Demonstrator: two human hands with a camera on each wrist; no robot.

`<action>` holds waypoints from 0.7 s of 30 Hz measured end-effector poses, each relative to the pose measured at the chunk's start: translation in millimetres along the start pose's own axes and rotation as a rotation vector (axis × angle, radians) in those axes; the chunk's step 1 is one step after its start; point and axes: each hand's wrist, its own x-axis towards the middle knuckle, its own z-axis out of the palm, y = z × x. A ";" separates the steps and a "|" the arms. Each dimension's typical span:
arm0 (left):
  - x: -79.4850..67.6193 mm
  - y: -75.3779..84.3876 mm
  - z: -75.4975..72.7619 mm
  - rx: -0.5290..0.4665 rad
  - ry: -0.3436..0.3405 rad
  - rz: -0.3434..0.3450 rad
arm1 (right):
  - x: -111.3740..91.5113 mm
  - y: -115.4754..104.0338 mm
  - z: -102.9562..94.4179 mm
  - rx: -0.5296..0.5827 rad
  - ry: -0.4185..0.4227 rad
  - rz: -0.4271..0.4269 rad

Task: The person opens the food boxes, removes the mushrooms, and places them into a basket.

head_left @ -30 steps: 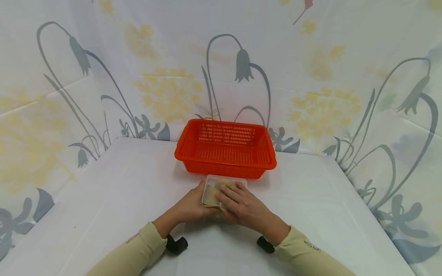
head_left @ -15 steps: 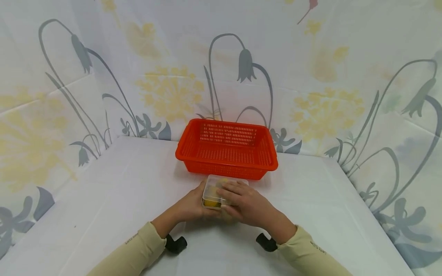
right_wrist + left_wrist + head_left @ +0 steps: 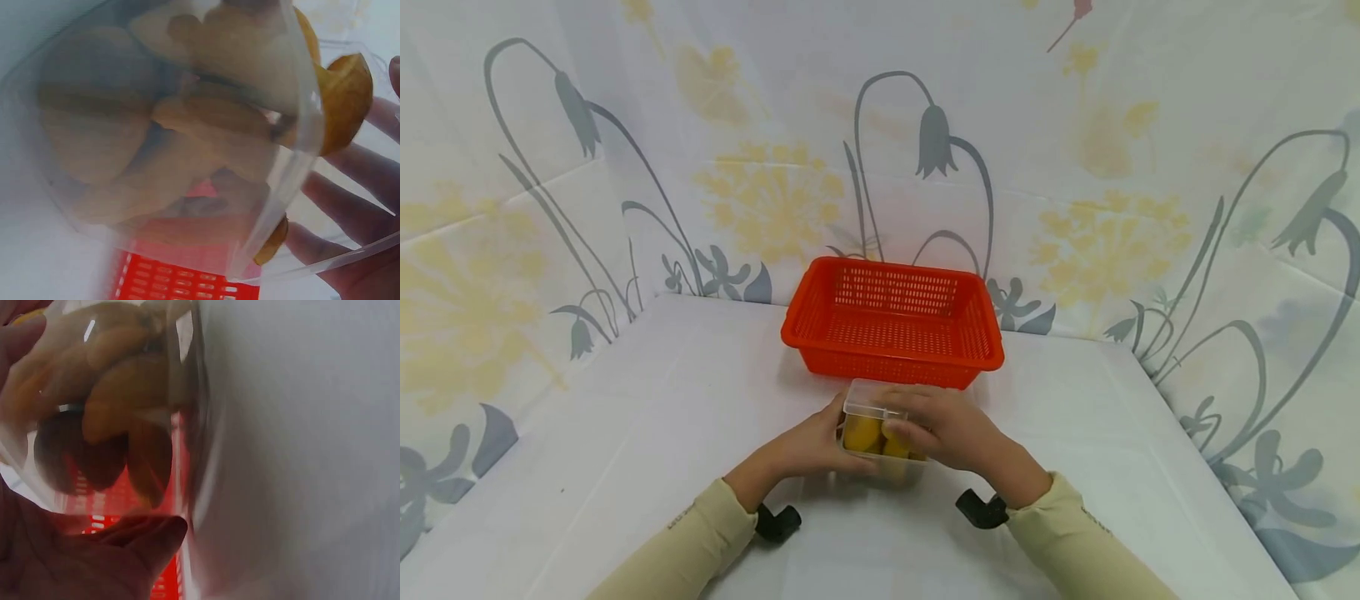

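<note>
In the head view, a clear plastic box (image 3: pixel 867 456) stands in front of the red basket, with its lid (image 3: pixel 865 397) tilted up at the front edge. Rounded yellow-brown pieces (image 3: pixel 861 432) fill it; in the right wrist view some (image 3: pixel 347 103) poke above the rim. My left hand (image 3: pixel 812 443) grips the box's left side, thumb along the near side and fingers (image 3: pixel 156 547) at the far side. My right hand (image 3: pixel 955 423) holds the lid, fingers over its top and thumb at its front edge. The box's right side is partly hidden behind this hand.
A red perforated basket (image 3: pixel 891 360) stands at the back, close behind the box. White cloth (image 3: pixel 700 392) covers the table, and a flowered curtain rises behind and at both sides. Black curved pieces (image 3: pixel 777 523) sit under both wrists.
The lid's front edge has risen from lying flat on the box, uncovering the yellow-brown pieces. My right hand has moved up and slightly right with it; my left hand keeps its grip.
</note>
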 end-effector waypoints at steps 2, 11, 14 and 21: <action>-0.6 0.1 -0.9 -0.005 -0.006 -0.008 | 1.8 2.0 -2.8 0.017 0.028 0.014; -2.8 -0.6 -1.5 0.068 0.010 -0.086 | 10.0 15.2 -6.5 0.122 0.217 0.180; -3.4 -0.1 -1.8 0.079 0.001 -0.099 | 11.1 19.2 -5.6 0.173 0.259 0.256; -3.4 0.0 -1.8 0.080 -0.018 -0.089 | 10.0 27.7 -3.7 0.341 0.324 0.494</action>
